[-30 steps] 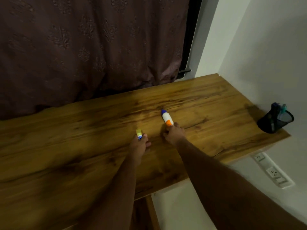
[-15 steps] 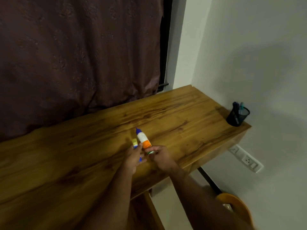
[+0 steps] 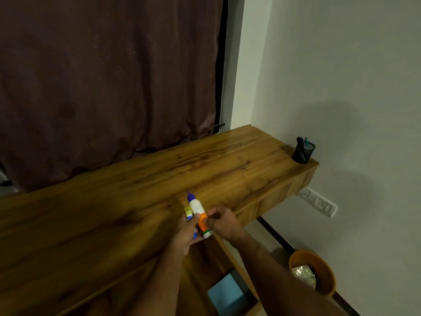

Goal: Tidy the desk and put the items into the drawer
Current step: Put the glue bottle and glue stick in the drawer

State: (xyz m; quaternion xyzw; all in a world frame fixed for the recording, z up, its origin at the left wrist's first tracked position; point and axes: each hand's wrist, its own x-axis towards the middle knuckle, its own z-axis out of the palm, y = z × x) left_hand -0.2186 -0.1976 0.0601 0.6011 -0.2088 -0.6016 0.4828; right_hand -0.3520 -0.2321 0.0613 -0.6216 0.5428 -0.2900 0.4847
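Note:
Both hands meet above the front edge of the wooden desk (image 3: pixel 127 201). My left hand (image 3: pixel 185 236) grips a small glue stick (image 3: pixel 188 212) with a yellow-green cap and a blue body. My right hand (image 3: pixel 224 223) holds a white glue bottle (image 3: pixel 198 207) with an orange label and a blue pointed cap. The bottle stands tilted, pressed against the stick, with my left thumb across its orange part. Which hand bears the bottle's weight is unclear. Below the desk edge a light blue object (image 3: pixel 227 295) lies in an open wooden compartment.
A black mesh pen holder (image 3: pixel 303 152) with pens stands at the desk's far right corner by the wall. A wall socket (image 3: pixel 319 202) sits under that corner. An orange bin (image 3: pixel 319 272) with crumpled paper stands on the floor. A dark curtain hangs behind the desk.
Both hands lifted the stick and the bottle off the desk and drew them back towards me and together. The view swung left and away, showing the bin and the compartment below.

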